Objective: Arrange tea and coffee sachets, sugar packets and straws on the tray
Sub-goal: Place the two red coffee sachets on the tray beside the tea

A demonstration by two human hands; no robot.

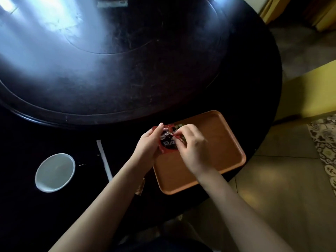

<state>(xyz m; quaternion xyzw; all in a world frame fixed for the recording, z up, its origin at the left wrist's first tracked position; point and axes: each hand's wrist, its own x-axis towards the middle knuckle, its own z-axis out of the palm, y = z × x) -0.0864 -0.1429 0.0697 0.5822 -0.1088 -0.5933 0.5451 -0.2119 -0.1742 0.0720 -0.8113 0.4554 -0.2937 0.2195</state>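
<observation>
Here, both hands meet over the left end of the tray.

Left hand: the left hand [148,145] is closed around the left edge of a red and black coffee sachet [168,142], thumb raised beside its top corner.
Right hand: the right hand [193,144] is curled, fingertips pinching at the right side of the sachets; exactly what it grips is hidden by the fingers.
Coffee sachet: held up above the near-left part of the tray, face to the camera, print upside down. More red packets show behind it at the top, with a bit of green and white peeking out near the right fingers; how many there are I cannot tell.
Tray: an orange-brown tray [223,157] with rounded corners sits on the near right edge of the table, its surface right of the hands bare.
Table: a dark round table [200,84] with a raised round centre, glare across its left half.
Straw: a white wrapped straw [104,160] lies on the table left of the hands, apart from the tray.
Cup: a white cup [55,172] stands further left, near the straw.
Far item: a pale long packet [112,4] lies at the far edge of the table, too blurred to name.
Under left forearm: a small brownish packet [140,188] lies just left of the tray's near corner.
</observation>
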